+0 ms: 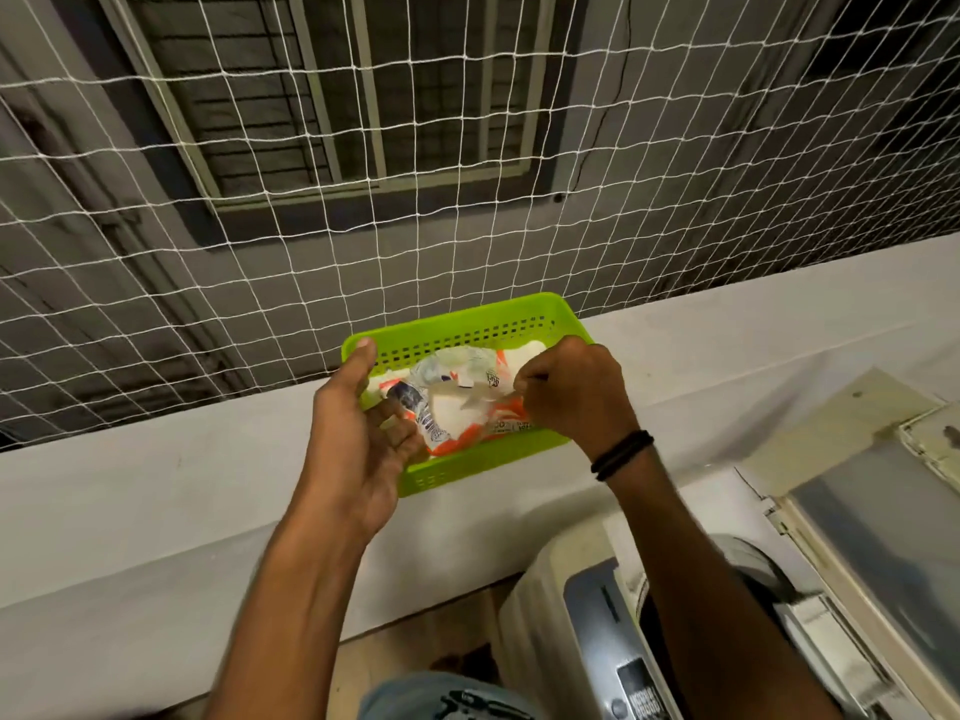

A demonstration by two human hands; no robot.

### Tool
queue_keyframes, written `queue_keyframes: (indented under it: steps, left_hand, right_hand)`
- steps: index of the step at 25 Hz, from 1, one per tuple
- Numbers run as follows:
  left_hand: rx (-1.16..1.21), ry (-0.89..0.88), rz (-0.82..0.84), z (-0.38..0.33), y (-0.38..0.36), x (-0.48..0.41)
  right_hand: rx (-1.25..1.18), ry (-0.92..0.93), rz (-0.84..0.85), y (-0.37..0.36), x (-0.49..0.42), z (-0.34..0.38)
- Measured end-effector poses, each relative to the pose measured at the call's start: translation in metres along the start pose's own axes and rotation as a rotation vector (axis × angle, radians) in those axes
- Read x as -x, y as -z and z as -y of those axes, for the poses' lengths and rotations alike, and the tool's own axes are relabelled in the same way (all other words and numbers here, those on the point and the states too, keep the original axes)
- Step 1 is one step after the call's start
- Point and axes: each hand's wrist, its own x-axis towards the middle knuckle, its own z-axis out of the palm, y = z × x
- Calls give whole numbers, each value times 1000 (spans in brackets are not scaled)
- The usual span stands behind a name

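A lime-green perforated plastic basket (470,317) sits on a grey concrete ledge (156,485). Inside it lies a crumpled white, orange and blue plastic packet (447,407), open at the top. My left hand (358,439) holds the basket's left side, thumb over the far-left rim and fingers curled at the packet's left edge. My right hand (571,397) is fisted over the right part of the basket and pinches the packet's torn edge. A black band circles the right wrist.
A white safety net (467,148) rises straight behind the ledge, with a building wall and barred window beyond. A top-loading washing machine (597,615) stands below right, its lid (883,537) raised. Tiled floor shows beneath my arms.
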Motion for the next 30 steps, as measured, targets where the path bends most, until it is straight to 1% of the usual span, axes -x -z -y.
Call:
queue_keyframes:
  steps: [2,6,8,13,17,19,26,30]
  left_hand:
    - [-35,13,29,-1,0,-4]
    - [-81,14,73,0,3,-9]
    - [-77,5,90,2,5,-10]
    - [-78,6,101,2,8,-14]
    - [-77,-3,122,3,8,-14]
    - [-86,-10,118,4,8,-14]
    - [-108,-19,102,3,6,-11]
    - [-130,-16,80,2,7,-8]
  right_hand:
    - [-39,-53,70,-1,-9,-4]
    - [-380,-185,293,-4,-20,1]
    - [-430,-215,349,-7,-20,4]
    - [-587,-258,357,-1,-19,0]
    - [-633,-216,240,11,-12,-13]
    - [-648,-205,211,15,-7,-15]
    - [-754,-270,232,11,-6,-18]
    - [-884,-283,246,14,-6,-21]
